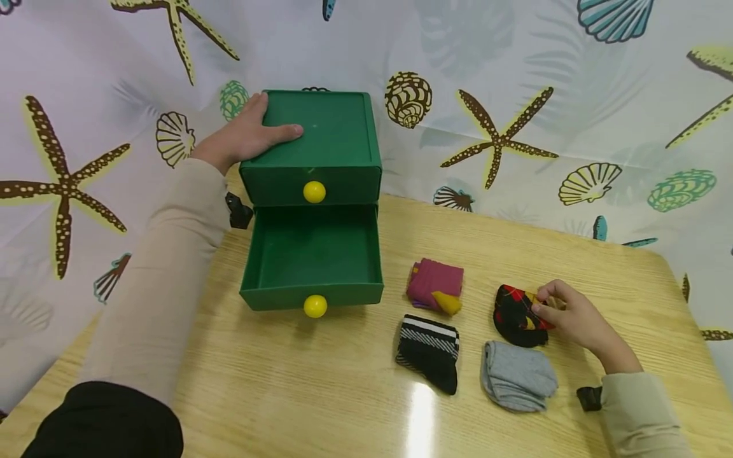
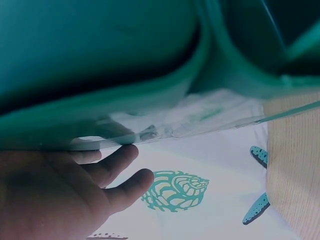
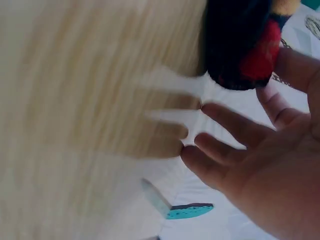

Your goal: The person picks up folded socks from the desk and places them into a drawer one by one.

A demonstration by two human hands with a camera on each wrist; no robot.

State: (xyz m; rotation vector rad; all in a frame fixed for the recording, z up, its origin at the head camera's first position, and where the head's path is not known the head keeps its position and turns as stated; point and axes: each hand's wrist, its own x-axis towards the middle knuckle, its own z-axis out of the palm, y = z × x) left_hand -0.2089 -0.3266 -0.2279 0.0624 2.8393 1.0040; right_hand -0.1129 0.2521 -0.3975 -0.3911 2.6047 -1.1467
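Note:
On the table stands a small green two-drawer box (image 1: 321, 127) with yellow knobs; its lower drawer (image 1: 312, 289) is pulled out and its upper one is closed. My left hand (image 1: 249, 135) rests on the box's top left edge, thumb lying across the top and fingers along the side. At the right, my right hand (image 1: 572, 315) pinches the right edge of a folded black sock with red and yellow pattern (image 1: 518, 318) between thumb and forefinger. In the right wrist view, the other fingers (image 3: 235, 122) reach down to the table beside the sock (image 3: 240, 45).
Between the box and my right hand lie a folded maroon sock with a mustard part (image 1: 436, 283) and a black sock with white stripes (image 1: 428, 353). A folded grey sock (image 1: 518, 375) sits nearest my right sleeve. A cloth printed with starfish and shells (image 1: 355, 38) hangs behind.

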